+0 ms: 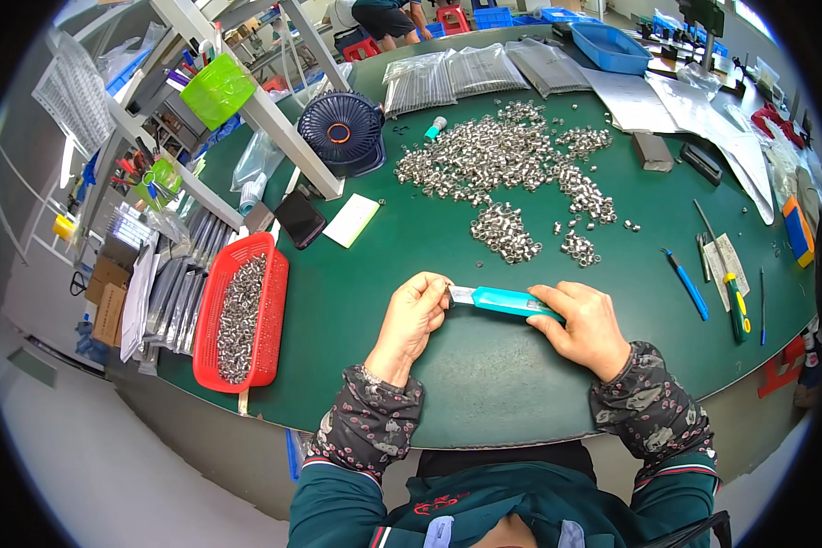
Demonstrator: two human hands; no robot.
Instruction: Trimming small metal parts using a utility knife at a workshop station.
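A teal utility knife (504, 301) lies sideways in my right hand (586, 327), gripped at its right end by thumb and fingers. Its short bare blade (463, 295) points left and meets the fingertips of my left hand (409, 321). Those fingers are pinched together at the blade's tip; whatever they hold is too small and covered to name. Beyond my hands, small shiny metal rings lie in a large heap (484, 155), with smaller clusters (504, 233) (579, 248) split off on the near side. All rest on the green tabletop (374, 274).
Left stands a red basket (277, 310) of small metal parts, near a dark phone (300, 219), a notepad (351, 220) and a fan (341, 132). Right lie a blue-handled tool (688, 285) and a yellow-green screwdriver (736, 306). Bagged metal rods (489, 71) line the back.
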